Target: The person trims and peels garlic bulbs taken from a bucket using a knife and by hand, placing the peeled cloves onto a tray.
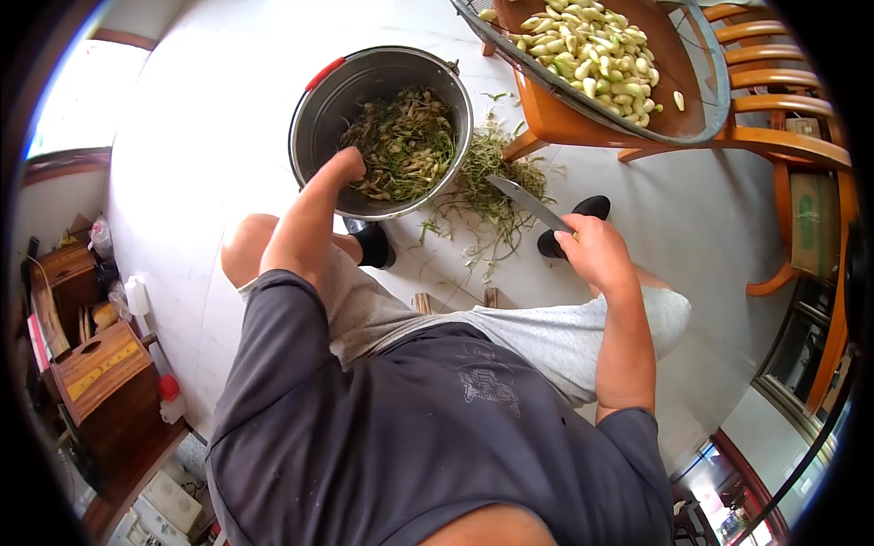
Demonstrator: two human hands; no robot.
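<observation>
My left hand (349, 166) reaches over the near left rim of a dark metal bucket (314, 150). Its fingers are hidden from view. Inside the bucket lies a heap of unpeeled bulbs with green stalks and roots (410, 136). A knife (530, 204) is gripped in my right hand (596, 247), its blade pointing up and left over a pile of cut green stalks and roots (496, 177) on the floor. Trimmed pale bulbs (596, 59), like small onions, fill part of a large round sieve (583, 116) at the upper right.
The sieve rests on a wooden chair (537, 114), with more wooden chair slats (774, 77) at the right. My black shoes (371, 244) are on the white tiled floor (200, 164). Wooden cabinetry (100, 364) stands at the left.
</observation>
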